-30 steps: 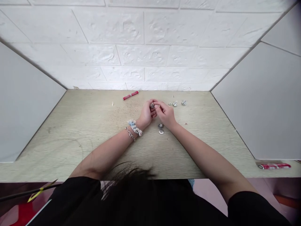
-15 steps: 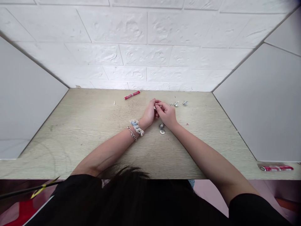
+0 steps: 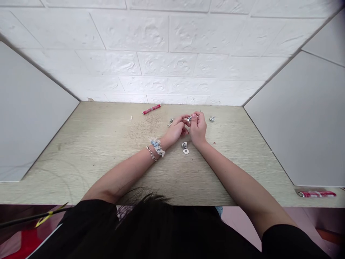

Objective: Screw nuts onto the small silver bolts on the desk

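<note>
Right hand pinches a bolt at twelve o'clock from the loose washer, left hand's grip undeterminable; the step appears to be two-handed bolt handling, next calling for a steady pinch.

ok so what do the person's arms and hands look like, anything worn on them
Short black sleeves cover the upper arms. The left hand and right hand are ungloved. A ruffled blue-and-white band and silver-coloured chain bracelet circle the left wrist; the right wrist is bare.
</note>
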